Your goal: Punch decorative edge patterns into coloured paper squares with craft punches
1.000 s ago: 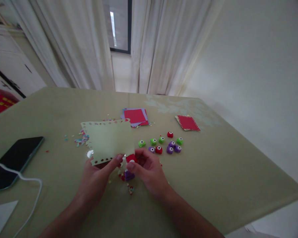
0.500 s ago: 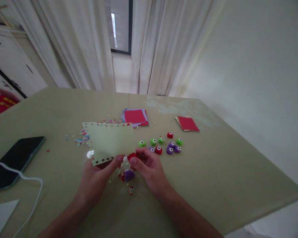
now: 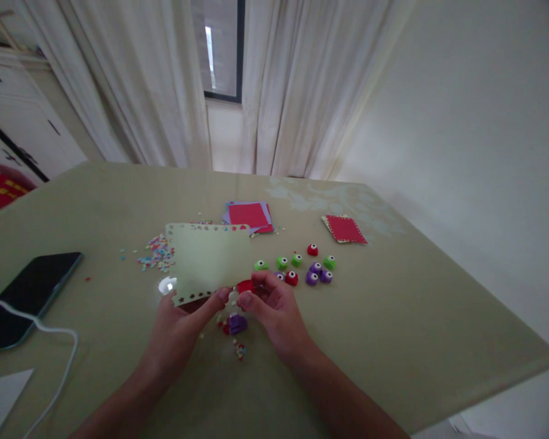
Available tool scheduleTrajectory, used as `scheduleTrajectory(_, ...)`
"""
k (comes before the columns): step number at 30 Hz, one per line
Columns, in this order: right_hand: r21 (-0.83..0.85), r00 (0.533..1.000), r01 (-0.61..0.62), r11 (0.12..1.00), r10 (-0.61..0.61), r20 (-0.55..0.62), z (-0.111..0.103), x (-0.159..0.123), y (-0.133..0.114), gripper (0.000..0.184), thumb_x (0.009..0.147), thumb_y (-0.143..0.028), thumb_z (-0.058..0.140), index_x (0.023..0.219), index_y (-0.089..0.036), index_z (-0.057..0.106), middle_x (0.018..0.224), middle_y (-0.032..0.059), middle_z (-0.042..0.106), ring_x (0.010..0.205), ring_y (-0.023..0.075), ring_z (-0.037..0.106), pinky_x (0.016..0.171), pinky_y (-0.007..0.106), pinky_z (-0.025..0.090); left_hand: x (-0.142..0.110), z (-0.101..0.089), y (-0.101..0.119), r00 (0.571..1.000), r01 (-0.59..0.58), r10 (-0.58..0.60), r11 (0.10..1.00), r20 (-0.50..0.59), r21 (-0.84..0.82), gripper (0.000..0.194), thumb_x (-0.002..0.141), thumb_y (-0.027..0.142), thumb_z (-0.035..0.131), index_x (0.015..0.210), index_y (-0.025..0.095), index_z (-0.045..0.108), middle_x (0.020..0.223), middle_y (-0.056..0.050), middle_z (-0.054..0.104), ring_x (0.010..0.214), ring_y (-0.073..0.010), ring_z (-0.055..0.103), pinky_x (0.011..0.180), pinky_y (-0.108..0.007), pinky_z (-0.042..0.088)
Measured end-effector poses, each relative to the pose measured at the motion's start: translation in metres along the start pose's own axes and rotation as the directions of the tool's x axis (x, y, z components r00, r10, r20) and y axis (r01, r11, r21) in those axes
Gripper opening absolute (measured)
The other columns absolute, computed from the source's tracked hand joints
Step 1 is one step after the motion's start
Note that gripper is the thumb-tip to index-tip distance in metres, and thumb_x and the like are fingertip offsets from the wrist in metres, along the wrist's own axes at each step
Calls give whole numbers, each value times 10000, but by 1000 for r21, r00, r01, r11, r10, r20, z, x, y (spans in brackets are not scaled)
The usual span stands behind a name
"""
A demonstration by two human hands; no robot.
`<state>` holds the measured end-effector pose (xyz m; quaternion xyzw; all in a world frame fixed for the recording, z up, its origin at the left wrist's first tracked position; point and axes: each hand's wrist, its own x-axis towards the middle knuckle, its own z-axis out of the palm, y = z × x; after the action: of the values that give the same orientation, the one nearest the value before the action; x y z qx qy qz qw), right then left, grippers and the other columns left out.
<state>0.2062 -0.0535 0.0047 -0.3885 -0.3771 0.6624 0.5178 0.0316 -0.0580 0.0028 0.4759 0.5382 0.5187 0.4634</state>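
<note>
My left hand (image 3: 183, 320) pinches the near edge of a pale green paper sheet (image 3: 208, 259) whose borders carry punched star holes. My right hand (image 3: 272, 308) is closed on a small red craft punch (image 3: 244, 286) set at the sheet's near right corner. A purple punch (image 3: 237, 323) lies on the table between my two hands, with paper bits around it.
Several small green, red and purple punches (image 3: 302, 268) lie right of the sheet. A stack of coloured papers (image 3: 249, 216) and a red punched square (image 3: 344, 228) sit farther back. Confetti (image 3: 154, 253) is scattered left. A dark phone (image 3: 25, 299) with a white cable (image 3: 55, 341) lies at the left edge.
The green sheet has shifted to the right and turned a little in my left hand. My right hand has stayed on the red punch at the sheet's corner.
</note>
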Motion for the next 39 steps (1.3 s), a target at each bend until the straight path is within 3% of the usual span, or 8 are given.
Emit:
scheduleTrajectory(4,-24,1000,-3,1000,3,0,-1,0,1,438,681,-441,987,972,-210,755,890,7,779,782,157,708,746,288,565,0,-1,-1,1000,21,-21,1000,18,-4,300,807,507,877,885,222,823,912,-58,864,869,-298,825,818,-394,680)
scheduleTrajectory(8,-33,1000,-3,999,4,21,0,1,0,386,671,-412,992,913,-210,770,842,-2,770,742,150,698,724,281,564,1,-1,-5,999,33,-32,999,23,-22,344,809,481,886,1002,204,820,1045,-77,871,934,-303,828,870,-401,668)
scheduleTrajectory(15,-35,999,-20,999,22,45,0,2,-2,389,628,-385,1013,873,-207,768,814,-11,755,734,143,693,716,274,567,0,3,0,998,50,-49,998,28,-49,312,819,457,871,1026,226,832,1097,-82,866,1003,-311,822,949,-434,655)
scheduleTrajectory(19,-47,997,-28,999,31,66,0,2,-3,411,612,-392,1020,885,-214,768,816,-15,750,746,152,696,727,286,574,0,4,4,999,50,-49,997,21,-62,325,804,459,884,998,203,831,1070,-95,869,978,-324,831,919,-436,670)
scheduleTrajectory(26,-36,998,-24,999,26,63,2,0,-4,416,605,-389,1023,860,-212,746,795,-19,731,731,148,676,707,277,567,-1,2,1,999,35,-34,997,29,-64,419,812,461,885,1138,206,824,1082,-94,868,977,-328,833,908,-435,673)
scheduleTrajectory(39,-83,997,3,997,4,80,2,-1,-3,387,651,-414,992,905,-225,768,841,3,760,775,186,699,728,319,572,-1,4,3,997,44,-41,998,70,-51,348,796,477,888,1000,201,832,1056,-91,872,976,-322,834,921,-421,668)
